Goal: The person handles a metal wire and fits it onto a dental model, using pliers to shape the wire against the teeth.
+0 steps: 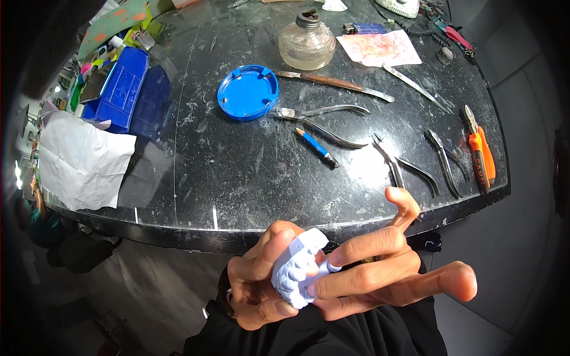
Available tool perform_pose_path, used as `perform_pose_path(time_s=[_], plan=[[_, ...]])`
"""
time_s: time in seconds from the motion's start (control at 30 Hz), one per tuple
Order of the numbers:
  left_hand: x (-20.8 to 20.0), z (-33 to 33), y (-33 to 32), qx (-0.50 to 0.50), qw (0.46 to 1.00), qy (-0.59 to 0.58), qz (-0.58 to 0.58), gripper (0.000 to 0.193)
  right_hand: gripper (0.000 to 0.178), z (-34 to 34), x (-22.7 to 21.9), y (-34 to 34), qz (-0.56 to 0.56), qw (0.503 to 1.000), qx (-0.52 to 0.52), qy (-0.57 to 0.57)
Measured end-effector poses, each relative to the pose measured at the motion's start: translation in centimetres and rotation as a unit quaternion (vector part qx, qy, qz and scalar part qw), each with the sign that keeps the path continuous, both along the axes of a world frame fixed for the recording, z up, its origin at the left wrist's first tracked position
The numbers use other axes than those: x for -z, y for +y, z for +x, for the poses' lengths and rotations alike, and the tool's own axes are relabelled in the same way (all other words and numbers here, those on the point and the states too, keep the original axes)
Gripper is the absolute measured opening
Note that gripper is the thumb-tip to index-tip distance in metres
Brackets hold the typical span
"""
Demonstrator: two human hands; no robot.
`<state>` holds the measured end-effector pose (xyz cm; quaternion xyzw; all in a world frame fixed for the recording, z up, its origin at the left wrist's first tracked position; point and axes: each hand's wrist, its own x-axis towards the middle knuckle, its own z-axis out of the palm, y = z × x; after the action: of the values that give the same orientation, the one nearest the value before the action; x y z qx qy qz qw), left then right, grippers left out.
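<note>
Holding the pale-blue dental cast (291, 277) nearer you than the round blue dish (247, 94), your left hand (254, 282) grips its outer side, seemingly for steadiness; your right hand (380, 270) pinches its inner side, apparently for control, two fingers standing clear. Right of the dish, probably spread for easy reach, lie four pliers (478, 155), one pencil (316, 146) and one wooden-handled knife (333, 81); one glass burner (307, 48) stands beyond.

A scuffed black bench (237, 172) bears a white glare (367, 165) right of centre; grey floor (157, 279) lies below its near edge; a light (18, 175) shines far left.
</note>
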<state>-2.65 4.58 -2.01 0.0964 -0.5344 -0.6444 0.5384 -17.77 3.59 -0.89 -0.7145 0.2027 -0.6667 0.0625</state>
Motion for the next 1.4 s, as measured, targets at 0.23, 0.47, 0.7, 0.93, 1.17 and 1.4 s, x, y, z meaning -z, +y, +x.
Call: perform_pose_path(time_s=[0.23,0.47,0.7,0.93,1.17,1.4], plan=[[1.0,0.0,0.5,-0.018,0.995,0.085,0.049,0.072,0.085,1.4,0.0,0.8,0.086,0.995,0.054,-0.023],[1.3,0.1,0.4,0.161,0.939,0.220,0.211,0.074,0.114,-0.4,-0.4,1.8,0.111,0.980,0.124,0.106],[0.1,1.3,0.4,0.306,0.856,0.201,0.365,0.077,0.102,-0.3,-1.0,0.8,0.118,0.991,0.055,-0.007],[-0.1,1.7,0.3,0.337,0.835,0.207,0.383,0.076,0.084,-0.2,-1.5,-0.3,0.090,0.992,-0.072,-0.051],[-0.8,2.1,0.0,0.297,0.866,0.073,0.396,0.075,0.085,-0.8,-1.6,0.0,0.130,0.986,-0.104,0.022],[-1.8,1.9,-0.9,0.324,0.882,0.049,0.339,0.082,0.089,-2.1,-1.1,1.3,0.232,0.969,-0.085,-0.018]])
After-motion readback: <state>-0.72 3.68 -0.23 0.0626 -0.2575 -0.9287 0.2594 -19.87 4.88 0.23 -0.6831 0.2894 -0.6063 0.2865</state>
